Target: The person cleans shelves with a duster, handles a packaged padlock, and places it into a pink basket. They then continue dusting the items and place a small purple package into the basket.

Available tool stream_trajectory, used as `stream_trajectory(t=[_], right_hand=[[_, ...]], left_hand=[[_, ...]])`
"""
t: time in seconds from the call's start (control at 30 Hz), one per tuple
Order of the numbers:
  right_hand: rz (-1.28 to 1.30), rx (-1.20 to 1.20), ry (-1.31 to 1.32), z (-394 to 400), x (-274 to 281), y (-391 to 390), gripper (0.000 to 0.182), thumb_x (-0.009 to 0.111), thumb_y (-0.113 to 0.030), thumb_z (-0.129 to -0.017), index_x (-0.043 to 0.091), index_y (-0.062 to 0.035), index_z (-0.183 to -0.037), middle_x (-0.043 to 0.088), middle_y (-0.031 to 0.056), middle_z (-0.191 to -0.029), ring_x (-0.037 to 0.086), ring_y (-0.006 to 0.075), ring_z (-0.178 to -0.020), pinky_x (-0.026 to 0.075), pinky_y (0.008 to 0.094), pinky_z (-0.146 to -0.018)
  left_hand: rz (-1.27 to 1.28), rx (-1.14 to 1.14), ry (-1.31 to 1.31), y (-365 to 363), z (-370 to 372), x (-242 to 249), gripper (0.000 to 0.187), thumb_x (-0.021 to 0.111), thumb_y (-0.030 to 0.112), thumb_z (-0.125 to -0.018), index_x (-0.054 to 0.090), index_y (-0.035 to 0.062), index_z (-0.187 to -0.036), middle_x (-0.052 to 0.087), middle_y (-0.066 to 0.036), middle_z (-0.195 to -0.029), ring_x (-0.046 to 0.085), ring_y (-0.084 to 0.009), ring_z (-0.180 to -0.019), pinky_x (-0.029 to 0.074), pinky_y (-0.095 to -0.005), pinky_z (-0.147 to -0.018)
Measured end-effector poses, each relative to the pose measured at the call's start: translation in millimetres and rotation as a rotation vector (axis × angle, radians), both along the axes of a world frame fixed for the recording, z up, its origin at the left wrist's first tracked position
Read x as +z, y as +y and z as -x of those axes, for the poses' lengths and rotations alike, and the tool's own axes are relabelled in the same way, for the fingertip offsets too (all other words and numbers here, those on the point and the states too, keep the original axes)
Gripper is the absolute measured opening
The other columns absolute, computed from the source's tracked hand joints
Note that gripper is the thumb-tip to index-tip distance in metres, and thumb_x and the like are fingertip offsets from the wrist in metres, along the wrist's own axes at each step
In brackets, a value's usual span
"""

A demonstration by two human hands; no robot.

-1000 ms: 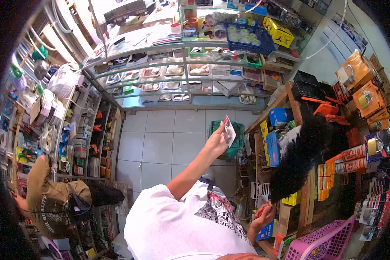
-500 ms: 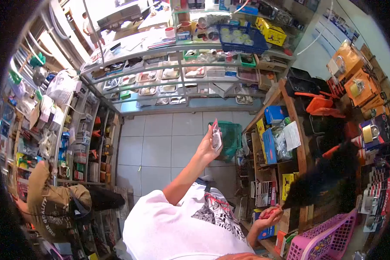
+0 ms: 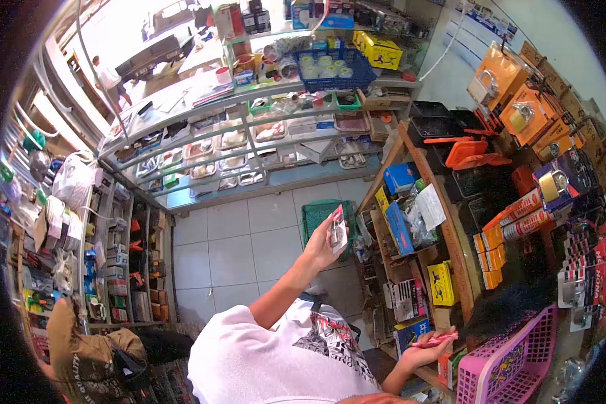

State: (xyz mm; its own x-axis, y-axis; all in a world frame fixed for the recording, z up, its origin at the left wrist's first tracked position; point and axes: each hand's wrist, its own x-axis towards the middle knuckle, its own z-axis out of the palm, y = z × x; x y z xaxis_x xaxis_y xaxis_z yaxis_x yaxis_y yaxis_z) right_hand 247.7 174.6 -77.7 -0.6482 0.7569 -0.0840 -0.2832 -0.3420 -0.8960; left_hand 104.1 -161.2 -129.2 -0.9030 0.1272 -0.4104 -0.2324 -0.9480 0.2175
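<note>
Stretched out ahead of me, my left hand is closed on the edge of a small blister pack with a red top and a pale card; its contents are too small to name. Below it on the floor stands a green plastic basket, partly hidden by that hand. Low on the right, my right hand grips the red handle of a feather duster. The duster's dark head is blurred and lies in front of the right-hand shelves, above a pink plastic basket.
A glass display counter with trays of small goods spans the front. Carded padlocks hang at right, beside a wooden shelf of boxes. Another person in a brown top is at the left shelves.
My view has turned to the right. The feather duster's head has swung down and right, uncovering orange boxes and red-and-white tubes. My left hand still holds the blister pack.
</note>
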Motion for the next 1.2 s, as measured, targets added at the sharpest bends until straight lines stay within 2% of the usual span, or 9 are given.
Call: stream_trajectory(t=[0.23, 0.3, 0.5, 0.73, 0.83, 0.87, 1.0, 1.1, 1.2], right_hand=[[0.128, -0.045, -0.104, 10.3, 26.2, 44.9, 0.044, 0.057, -0.036, -0.098, 0.051, -0.0134, -0.136, 0.055, 0.0004, -0.092, 0.04, 0.0075, -0.058, 0.033, 0.0238, -0.05], [0.154, 0.17, -0.027, 2.6, 22.7, 58.5, 0.04, 0.056, -0.033, -0.099, 0.051, -0.016, -0.135, 0.059, 0.0008, -0.098, 0.044, 0.0092, -0.061, 0.036, 0.0243, -0.052], [0.376, 0.177, 0.093, -17.2, 32.7, 67.1, 0.036, 0.057, -0.03, -0.099, 0.052, -0.0159, -0.132, 0.061, 0.0029, -0.102, 0.051, 0.0128, -0.067, 0.041, 0.0269, -0.055], [0.378, 0.174, 0.113, -30.7, 29.2, 53.4, 0.032, 0.054, -0.026, -0.1, 0.05, -0.0156, -0.13, 0.065, 0.0099, -0.111, 0.067, 0.022, -0.081, 0.057, 0.0378, -0.065], [0.321, 0.144, 0.101, -34.5, 27.5, 45.9, 0.039, 0.051, -0.025, -0.102, 0.04, -0.0149, -0.138, 0.063, 0.0109, -0.116, 0.068, 0.0247, -0.09, 0.056, 0.04, -0.069], [0.245, 0.152, 0.035, -41.7, 20.6, 43.4, 0.052, 0.054, -0.031, -0.1, 0.034, -0.0121, -0.144, 0.051, 0.0144, -0.135, 0.061, 0.0271, -0.112, 0.053, 0.0433, -0.084], [-0.205, 0.09, -0.449, -73.9, 56.8, 3.5, 0.081, 0.064, -0.039, -0.093, 0.02, -0.0077, -0.153, 0.013, 0.0156, -0.159, 0.032, 0.0281, -0.141, 0.031, 0.045, -0.11], [-0.728, 0.171, -0.434, -113.3, 90.4, -2.4, 0.077, 0.063, -0.034, -0.094, 0.021, -0.0063, -0.153, 0.021, 0.0152, -0.158, 0.033, 0.0281, -0.14, 0.033, 0.0438, -0.11], [-0.637, 0.398, -0.175, -127.1, 129.2, 0.9, 0.06, 0.063, -0.025, -0.094, 0.039, -0.0046, -0.145, 0.045, 0.0134, -0.144, 0.048, 0.0262, -0.129, 0.039, 0.0413, -0.105]], left_hand=[[0.093, -0.149, 0.017, 18.7, 15.5, 20.7, 0.028, 0.057, 0.037, -0.095, 0.063, 0.0235, -0.12, 0.069, 0.004, -0.092, 0.066, -0.0135, -0.085, 0.052, -0.0317, -0.073], [0.106, -0.201, 0.018, 30.7, 24.3, 25.5, 0.03, 0.056, 0.035, -0.095, 0.062, 0.0251, -0.123, 0.068, 0.004, -0.092, 0.066, -0.013, -0.084, 0.052, -0.0306, -0.073], [0.137, -0.303, 0.046, 74.4, 41.0, 35.9, 0.034, 0.052, 0.03, -0.097, 0.06, 0.0238, -0.129, 0.066, 0.006, -0.092, 0.063, -0.01, -0.08, 0.051, -0.0282, -0.068], [0.153, -0.483, -0.017, 114.3, 34.6, 53.8, 0.025, 0.051, 0.032, -0.098, 0.065, 0.0186, -0.113, 0.066, 0.006, -0.087, 0.063, -0.0122, -0.076, 0.052, -0.0292, -0.064], [0.041, -0.629, 0.13, 124.5, 38.0, 40.7, 0.024, 0.05, 0.033, -0.098, 0.065, 0.0168, -0.105, 0.067, 0.004, -0.087, 0.065, -0.0133, -0.08, 0.053, -0.0299, -0.067], [0.068, -0.602, 0.068, 128.8, 36.7, 41.2, 0.023, 0.049, 0.032, -0.099, 0.064, 0.0156, -0.105, 0.068, 0.003, -0.09, 0.066, -0.0134, -0.082, 0.054, -0.0304, -0.068], [0.103, -0.663, 0.118, 147.0, 28.3, 65.3, 0.023, 0.052, 0.027, -0.099, 0.062, 0.0163, -0.117, 0.068, 0.004, -0.096, 0.065, -0.0124, -0.087, 0.052, -0.031, -0.075], [0.093, -0.718, 0.152, 158.1, 31.6, 66.3, 0.026, 0.054, 0.024, -0.099, 0.061, 0.0168, -0.122, 0.067, 0.004, -0.1, 0.063, -0.0112, -0.091, 0.051, -0.0307, -0.078], [0.097, -0.835, 0.244, 177.1, 22.6, 85.4, 0.029, 0.056, 0.019, -0.098, 0.059, 0.0169, -0.126, 0.065, 0.004, -0.101, 0.062, -0.0116, -0.092, 0.051, -0.0308, -0.08]])
